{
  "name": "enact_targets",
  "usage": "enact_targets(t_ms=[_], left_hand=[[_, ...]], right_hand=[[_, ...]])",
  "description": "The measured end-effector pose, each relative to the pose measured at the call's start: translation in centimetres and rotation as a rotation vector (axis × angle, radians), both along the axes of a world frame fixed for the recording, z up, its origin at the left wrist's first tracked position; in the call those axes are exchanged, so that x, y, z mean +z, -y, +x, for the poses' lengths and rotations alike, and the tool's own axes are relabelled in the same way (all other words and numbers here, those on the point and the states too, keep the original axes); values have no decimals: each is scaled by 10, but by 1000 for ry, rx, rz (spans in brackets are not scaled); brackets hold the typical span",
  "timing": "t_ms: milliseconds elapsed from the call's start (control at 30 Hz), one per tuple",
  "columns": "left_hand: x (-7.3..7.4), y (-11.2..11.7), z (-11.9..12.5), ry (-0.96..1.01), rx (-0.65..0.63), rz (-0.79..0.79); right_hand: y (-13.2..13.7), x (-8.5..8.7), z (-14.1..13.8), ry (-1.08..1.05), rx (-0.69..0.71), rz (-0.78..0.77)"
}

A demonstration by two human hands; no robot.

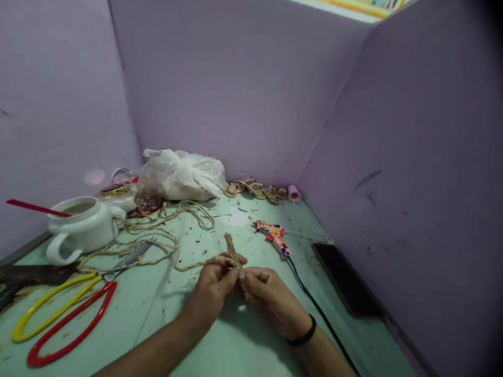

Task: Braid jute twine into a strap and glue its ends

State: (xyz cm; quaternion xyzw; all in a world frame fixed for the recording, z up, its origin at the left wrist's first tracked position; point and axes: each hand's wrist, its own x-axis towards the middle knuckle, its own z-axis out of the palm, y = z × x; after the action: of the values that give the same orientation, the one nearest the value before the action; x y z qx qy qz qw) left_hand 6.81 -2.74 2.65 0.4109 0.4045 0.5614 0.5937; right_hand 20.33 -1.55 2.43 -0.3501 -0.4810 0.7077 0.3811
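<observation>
Between my two hands is a length of tan jute rope (230,247), doubled into a narrow strip that points up and away from me. My left hand (214,288) pinches it between thumb and fingers from the left. From the right, my right hand (269,296) grips its lower part, thumb against the strip; a dark band circles that wrist. A single strand of the rope leaves my left hand and runs across the table to a loose tangle (168,238) at the left. My fingers hide part of the strip's lower end.
Scissors (70,309) with yellow and red handles and a white teapot (84,225) holding a red stick are at left. At the back are a white plastic bag (184,175), braided pieces (255,188) and a pink spool (294,193). A patterned corded glue gun (275,236) and phone (346,280) lie right.
</observation>
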Motion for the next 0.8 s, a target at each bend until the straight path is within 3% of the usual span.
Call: enact_targets(t_ms=[100, 200, 300, 433, 533, 667, 800], left_hand=[[-2, -6, -4, -60, 94, 27], [-5, -12, -11, -265, 215, 124], [-6, -14, -22, -643, 295, 421], [-7, -18, -32, -1021, 391, 910], [-9, -23, -36, -1105, 486, 1024], [-10, -26, -37, -1068, 494, 968], [-7, -24, -37, -851, 425, 661]], right_hand=[[-9, 1, 15, 303, -242, 181], [-28, 0, 47, 556, -528, 295], [-49, -3, 79, 757, -707, 324], [-70, -6, 92, 945, -678, 322], [-81, -6, 83, 1000, -579, 296], [-94, -6, 73, 954, -473, 191], [-93, -6, 69, 723, -384, 55]])
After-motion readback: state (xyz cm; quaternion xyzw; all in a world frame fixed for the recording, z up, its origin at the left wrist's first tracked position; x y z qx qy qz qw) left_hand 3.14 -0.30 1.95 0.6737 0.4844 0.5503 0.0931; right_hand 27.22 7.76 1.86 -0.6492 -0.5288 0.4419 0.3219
